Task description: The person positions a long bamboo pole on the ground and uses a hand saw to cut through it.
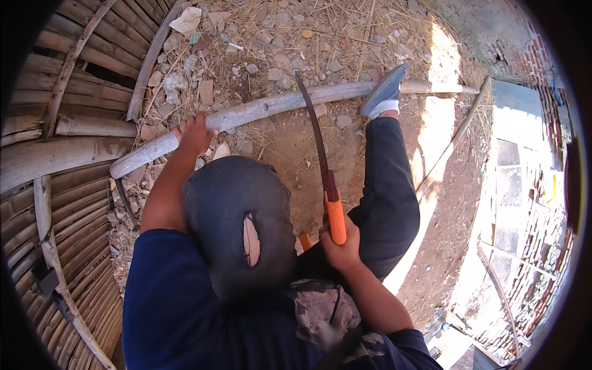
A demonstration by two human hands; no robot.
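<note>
At nine o'clock stands a brown wall of slatted, bamboo-like poles (80, 213). Dry, straw-coloured stalks (361, 28) litter the brown dirt floor (342, 148) around twelve, near a small round yellow disc (307, 33). A reddish brick wall (538, 55) rises at two o'clock.

A navy top (169, 290), black trousers (390, 197), grey-blue shoe (387, 88) and perhaps white sock (386, 107) are worn.

view: head, left fisheye | looks down | near hands (196, 135) (346, 246) | above ground (296, 185)
</note>
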